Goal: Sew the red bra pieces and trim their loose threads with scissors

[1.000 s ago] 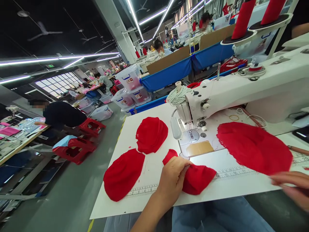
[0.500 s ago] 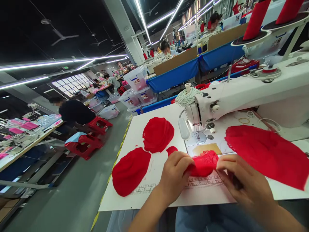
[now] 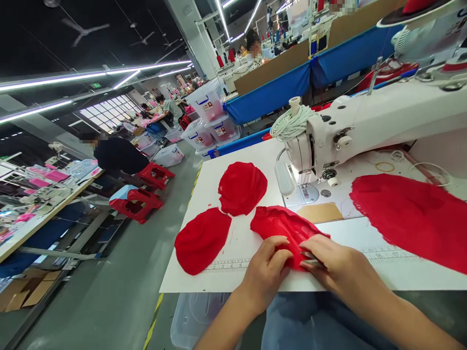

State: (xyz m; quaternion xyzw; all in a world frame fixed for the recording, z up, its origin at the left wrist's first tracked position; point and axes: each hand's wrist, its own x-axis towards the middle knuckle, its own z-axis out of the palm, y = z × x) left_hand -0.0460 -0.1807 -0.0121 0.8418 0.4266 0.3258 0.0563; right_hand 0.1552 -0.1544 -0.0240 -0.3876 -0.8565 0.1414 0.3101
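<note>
A crumpled red fabric piece (image 3: 279, 221) lies spread on the white table in front of the sewing machine. My left hand (image 3: 268, 267) is closed, pinching the lower edge of this cloth between thumb and fingers. Close beside it, my right hand (image 3: 335, 260) grips small metal thread snips (image 3: 312, 261), their two tips against the cloth edge; the rest is hidden in the palm. Two rounded red fabric pieces, one upper (image 3: 242, 188) and one lower (image 3: 203, 240), lie to the left. A larger red fabric piece (image 3: 412, 214) covers the table on the right.
The white sewing machine (image 3: 375, 126) stands behind my hands, with pale green cord (image 3: 294, 121) wound on its head. A printed ruler strip (image 3: 229, 265) runs along the table's front. Clear plastic boxes (image 3: 207, 102), red stools (image 3: 136, 201) and a seated person (image 3: 118, 153) are farther left.
The red piece went from bunched between both hands to spread out flatter on the table. My right hand moved left, and the snips' tips now show at the cloth. The view shifted slightly.
</note>
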